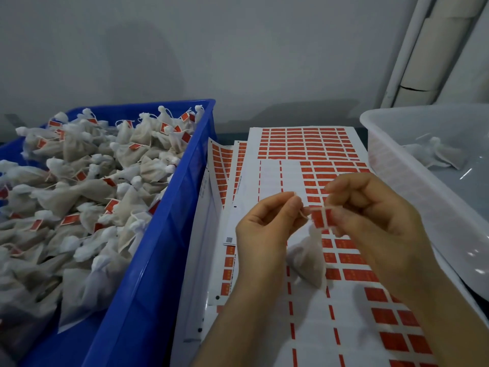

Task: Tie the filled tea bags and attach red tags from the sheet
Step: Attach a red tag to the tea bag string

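Observation:
My left hand (267,221) pinches the string of a filled white tea bag (308,260), which hangs below both hands over the sticker sheet (307,327). My right hand (370,207) pinches a red tag (320,218) against that string, just right of my left fingertips. The sheet lies flat in the middle, with rows of red tags and white gaps where tags have been peeled off.
A blue crate (158,234) on the left is heaped with tied, tagged tea bags (79,186). A translucent white tub (412,181) on the right holds a few untagged bags (436,152). More sticker sheets (219,176) lie stacked under the top one. A grey wall stands behind.

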`<state>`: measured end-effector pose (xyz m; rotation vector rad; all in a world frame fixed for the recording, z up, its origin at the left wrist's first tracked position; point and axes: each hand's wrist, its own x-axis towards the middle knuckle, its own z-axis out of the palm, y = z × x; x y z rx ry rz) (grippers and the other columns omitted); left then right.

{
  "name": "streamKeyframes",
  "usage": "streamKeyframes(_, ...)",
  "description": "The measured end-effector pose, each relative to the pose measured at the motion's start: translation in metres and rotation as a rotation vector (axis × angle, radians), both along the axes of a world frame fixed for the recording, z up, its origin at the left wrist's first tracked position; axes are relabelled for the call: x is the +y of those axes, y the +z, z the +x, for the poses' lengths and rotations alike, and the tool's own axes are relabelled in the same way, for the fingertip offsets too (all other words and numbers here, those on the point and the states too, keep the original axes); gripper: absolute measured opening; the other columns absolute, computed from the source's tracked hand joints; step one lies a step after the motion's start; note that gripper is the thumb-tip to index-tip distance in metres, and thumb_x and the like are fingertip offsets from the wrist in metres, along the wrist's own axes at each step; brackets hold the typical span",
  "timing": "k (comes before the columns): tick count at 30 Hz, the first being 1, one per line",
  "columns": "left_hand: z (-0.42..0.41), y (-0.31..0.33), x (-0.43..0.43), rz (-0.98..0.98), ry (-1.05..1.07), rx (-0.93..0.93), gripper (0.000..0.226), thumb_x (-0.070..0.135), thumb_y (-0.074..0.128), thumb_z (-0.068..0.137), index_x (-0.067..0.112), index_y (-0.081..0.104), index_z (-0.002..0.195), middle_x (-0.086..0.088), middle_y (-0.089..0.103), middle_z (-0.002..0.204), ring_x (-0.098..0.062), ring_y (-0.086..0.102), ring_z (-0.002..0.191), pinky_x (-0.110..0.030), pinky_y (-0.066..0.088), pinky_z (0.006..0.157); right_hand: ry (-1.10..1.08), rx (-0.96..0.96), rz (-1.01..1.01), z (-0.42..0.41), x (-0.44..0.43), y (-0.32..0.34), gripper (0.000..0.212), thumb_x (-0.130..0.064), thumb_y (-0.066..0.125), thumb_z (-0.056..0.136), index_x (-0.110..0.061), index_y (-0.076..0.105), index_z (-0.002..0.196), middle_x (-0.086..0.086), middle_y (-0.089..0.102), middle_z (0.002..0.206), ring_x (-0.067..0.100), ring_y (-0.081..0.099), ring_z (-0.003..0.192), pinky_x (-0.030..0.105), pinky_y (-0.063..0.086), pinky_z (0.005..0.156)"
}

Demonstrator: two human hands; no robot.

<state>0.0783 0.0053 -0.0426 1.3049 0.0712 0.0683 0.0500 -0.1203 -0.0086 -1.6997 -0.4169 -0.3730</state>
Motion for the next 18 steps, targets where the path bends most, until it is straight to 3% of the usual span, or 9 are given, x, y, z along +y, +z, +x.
streamKeyframes(2, -0.001, 0.0, -0.002, 0.012, -0.043, 0.006, 0.011, 0.034, 0.07, 0.076, 0.029, 0.074, 0.086, 0.012, 0.074, 0.088, -0.01, 0.071, 0.082, -0.022, 0.057, 0.067, -0.024, 0.008, -0.05, 0.002, 0.001, 0.001, 0.019, -0.041, 0.062, 0.077, -0.033, 0.058, 0.094, -0.023, 0.065, 0.095, -0.004, 0.062, 0.092, 0.003, 0.046, 0.066)
streamKeyframes(6, 0.002, -0.001, 0.001, -0.09, -0.134, 0.017, 0.023, 0.041, 0.069, 0.065, 0.03, 0.076, 0.084, 0.003, 0.074, 0.095, -0.019, 0.071, 0.091, -0.038, 0.056, 0.083, -0.012, 0.027, -0.088, 0.004, 0.002, -0.002, 0.016, -0.03, 0.055, 0.076, -0.028, 0.056, 0.092, -0.028, 0.064, 0.093, -0.01, 0.059, 0.094, 0.0, 0.042, 0.07)
streamKeyframes(10, 0.003, 0.002, 0.002, -0.196, -0.197, 0.046, 0.041, 0.042, 0.072, 0.057, 0.017, 0.073, 0.09, -0.005, 0.073, 0.097, -0.021, 0.07, 0.093, -0.034, 0.057, 0.081, -0.052, -0.007, -0.087, 0.006, -0.001, -0.004, 0.01, -0.032, 0.057, 0.079, -0.029, 0.057, 0.089, -0.018, 0.063, 0.094, -0.003, 0.06, 0.093, 0.002, 0.044, 0.071)
streamKeyframes(14, 0.002, 0.003, 0.002, -0.225, -0.265, 0.068, 0.039, 0.044, 0.071, 0.055, 0.019, 0.075, 0.085, -0.007, 0.072, 0.102, -0.022, 0.069, 0.098, -0.033, 0.057, 0.082, -0.076, -0.035, -0.13, 0.009, -0.001, -0.007, 0.008, -0.026, 0.057, 0.082, -0.032, 0.057, 0.087, -0.016, 0.064, 0.092, 0.0, 0.061, 0.091, 0.003, 0.045, 0.07)
streamKeyframes(18, 0.0, 0.003, 0.003, -0.23, -0.303, 0.08, 0.044, 0.043, 0.07, 0.059, 0.017, 0.074, 0.095, -0.011, 0.068, 0.11, -0.03, 0.063, 0.108, -0.04, 0.053, 0.09, -0.086, -0.021, -0.128, 0.01, 0.0, -0.01, 0.007, -0.035, 0.058, 0.081, -0.033, 0.058, 0.087, -0.019, 0.064, 0.091, -0.001, 0.061, 0.091, 0.003, 0.044, 0.07)
